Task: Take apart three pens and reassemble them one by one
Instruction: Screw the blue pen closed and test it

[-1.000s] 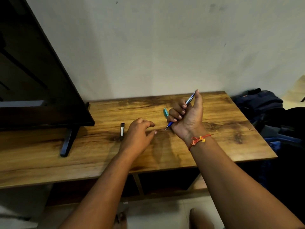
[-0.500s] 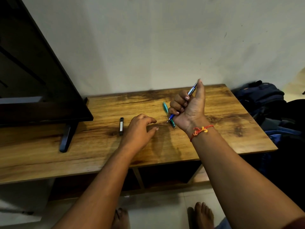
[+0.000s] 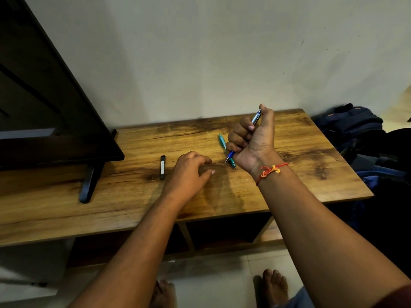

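Observation:
My right hand [image 3: 252, 141] grips a blue and silver pen [image 3: 255, 117] in a fist, tip pointing down toward the table, thumb pressed on its top end. A teal pen [image 3: 222, 141] lies on the wooden table [image 3: 133, 196] just behind that fist, partly hidden by it. My left hand [image 3: 189, 172] hovers low over the table left of the pens, fingers loosely curled and holding nothing. A third pen is not visible.
A small black stick-shaped object [image 3: 162, 167] lies on the table left of my left hand. A dark TV [image 3: 44, 112] on a stand foot [image 3: 89, 183] fills the left. Dark bags [image 3: 360, 134] sit beyond the table's right edge. Bare feet show on the floor below.
The view has tilted down a little, so the feet show. My right fist with the pen stays in about the same place. My left hand has barely moved.

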